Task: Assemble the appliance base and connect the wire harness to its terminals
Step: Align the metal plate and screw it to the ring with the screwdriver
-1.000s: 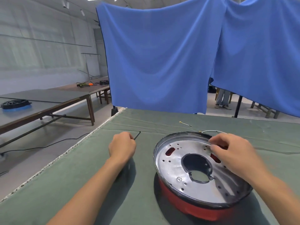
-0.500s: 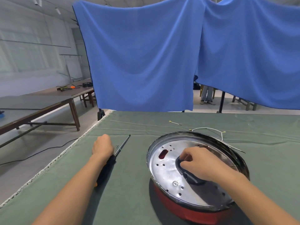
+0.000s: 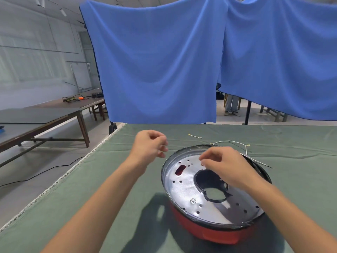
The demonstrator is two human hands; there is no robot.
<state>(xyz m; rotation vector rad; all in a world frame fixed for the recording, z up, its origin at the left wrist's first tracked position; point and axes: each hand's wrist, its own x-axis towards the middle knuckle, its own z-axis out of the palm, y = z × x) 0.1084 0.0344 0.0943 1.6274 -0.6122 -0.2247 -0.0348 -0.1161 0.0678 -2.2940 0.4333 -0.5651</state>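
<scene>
Base (image 3: 215, 196) sits on the green cloth toward the worktop's right, harness (image 3: 230, 142) draped behind its far rim. Right hand (image 3: 221, 164) hovers over the plate, fingertips pinched (on what, I cannot tell); left hand (image 3: 148, 146) hangs loosely curled, empty. Seat any small part squarely over its hole

Bare forearms, bare hands (image 3: 224, 166), no sleeves

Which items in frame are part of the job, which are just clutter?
Job:
appliance base
wire harness
loose wire
left hand
right hand

Lying about:
blue cloth
side tables
orange tool
</scene>
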